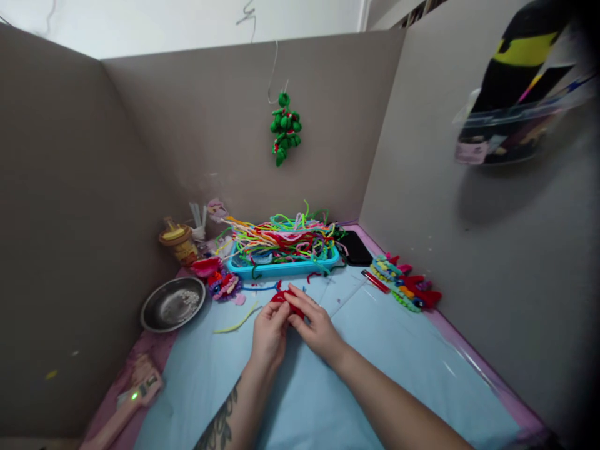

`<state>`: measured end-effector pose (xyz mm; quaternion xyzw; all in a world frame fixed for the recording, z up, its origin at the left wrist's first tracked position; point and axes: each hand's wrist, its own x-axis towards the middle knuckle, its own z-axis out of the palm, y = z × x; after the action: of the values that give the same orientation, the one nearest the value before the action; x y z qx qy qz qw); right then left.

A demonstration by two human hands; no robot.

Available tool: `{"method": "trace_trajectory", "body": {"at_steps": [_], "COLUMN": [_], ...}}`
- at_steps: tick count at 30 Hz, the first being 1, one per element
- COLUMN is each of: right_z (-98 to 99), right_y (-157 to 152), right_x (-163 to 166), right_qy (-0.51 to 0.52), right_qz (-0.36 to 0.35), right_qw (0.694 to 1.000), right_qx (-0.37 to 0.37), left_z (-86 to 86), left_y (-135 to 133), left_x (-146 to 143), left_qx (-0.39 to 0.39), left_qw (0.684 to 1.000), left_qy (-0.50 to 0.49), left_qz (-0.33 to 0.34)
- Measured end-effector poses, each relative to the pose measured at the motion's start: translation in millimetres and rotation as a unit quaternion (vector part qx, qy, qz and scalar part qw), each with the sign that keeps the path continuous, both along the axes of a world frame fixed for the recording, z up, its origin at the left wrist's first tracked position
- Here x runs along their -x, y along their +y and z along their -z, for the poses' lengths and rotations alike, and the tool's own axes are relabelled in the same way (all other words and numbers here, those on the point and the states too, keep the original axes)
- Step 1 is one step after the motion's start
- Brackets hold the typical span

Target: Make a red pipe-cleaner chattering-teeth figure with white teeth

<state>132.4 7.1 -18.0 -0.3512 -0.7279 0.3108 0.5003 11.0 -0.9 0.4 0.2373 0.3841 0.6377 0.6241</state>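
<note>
Grey cardboard walls point(210, 144) enclose the work space on three sides of the grip. A light blue sheet point(384, 369) covers the surface under both hands. Beyond the grip, a turquoise tray point(281, 269) holds a heap of coloured pipe cleaners point(281, 237). A metal bowl point(172, 304) sits well to the left of the grip, and a row of finished pieces point(405, 287) lies to its right along the wall. The left hand point(269, 331) and right hand point(316, 325) meet at the fingertips. Both are closed in a pinch on a small red pipe-cleaner piece point(282, 297), held just above the sheet between them. A yellow strand point(237, 324) lies just left of the grip.
</note>
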Motion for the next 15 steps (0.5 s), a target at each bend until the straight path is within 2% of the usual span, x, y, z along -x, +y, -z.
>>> {"method": "trace_trajectory", "body": {"at_steps": [5,10,12,15], "right_z": [-6.6,-12.0,-10.3,-7.7], "right_y": [-2.2,-2.9,-2.7,-3.0], "right_x": [-3.0,-0.7,2.6,7.6], "right_qy": [0.036,0.125,0.175,0.268], "right_qz": [-0.033,-0.040,-0.044,-0.061], "right_qw": [0.999,0.988,0.975,0.940], "right_qx": [0.005,0.086,0.127,0.202], "left_z": [-3.0,-0.5,1.2,0.0], "left_y": [-1.5,-1.7,-2.1,-3.3], "left_x": [1.0,3.3,4.4,5.5], "left_qx": [-0.026,-0.056,-0.064,-0.075], "left_qw": [1.000,0.995,0.991,0.984], "left_qy": [0.012,0.074,0.111,0.159], "left_qz": [0.010,0.026,0.028,0.024]}}
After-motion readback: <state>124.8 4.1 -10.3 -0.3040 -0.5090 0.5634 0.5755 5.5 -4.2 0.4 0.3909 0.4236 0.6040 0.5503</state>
